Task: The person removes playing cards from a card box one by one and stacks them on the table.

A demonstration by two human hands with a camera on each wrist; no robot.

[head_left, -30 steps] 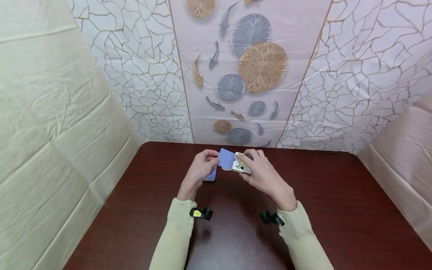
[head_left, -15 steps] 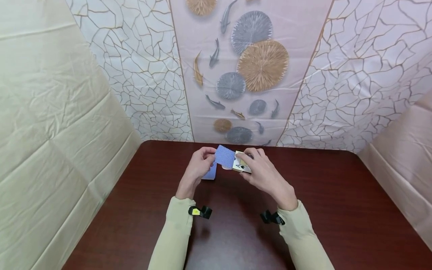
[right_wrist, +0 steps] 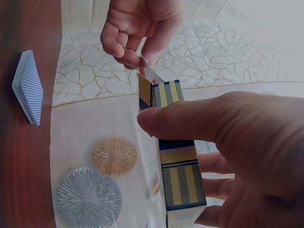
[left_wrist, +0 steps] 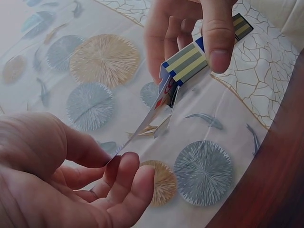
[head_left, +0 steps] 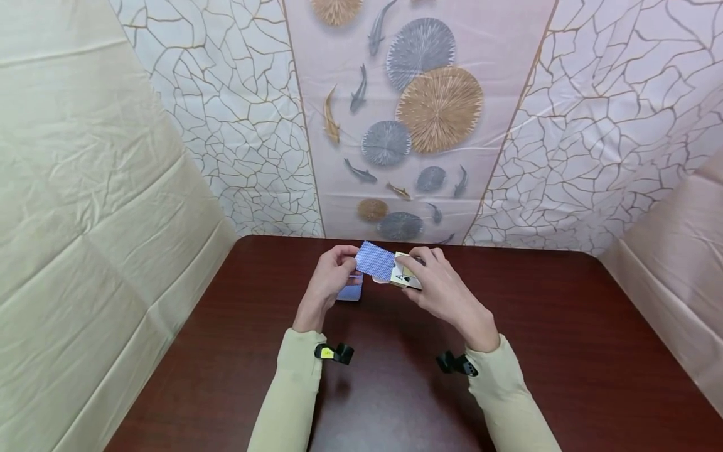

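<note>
My left hand (head_left: pixel 329 276) pinches the edge of a playing card (head_left: pixel 375 261) with a blue patterned back between thumb and fingers. The card's other end is at the open end of the card box (head_left: pixel 402 276), which shows an ace of spades on its face. My right hand (head_left: pixel 443 294) grips this box from above, its thumb along the striped side (right_wrist: pixel 179 90) in the right wrist view. The left wrist view shows the card (left_wrist: pixel 141 124) slightly bent, with red print near the box mouth. The box's inside is hidden.
A neat stack of blue-backed cards (head_left: pixel 349 293) lies on the dark red-brown table (head_left: pixel 390 376), below and partly behind the left hand. Patterned cloth (head_left: pixel 271 157) hangs behind the table's far edge, with beige cloth (head_left: pixel 113 251) along the left side.
My left hand has moved a little to the left with the card, and more of the card's blue back shows outside the box. The right hand and box stay nearly still.
</note>
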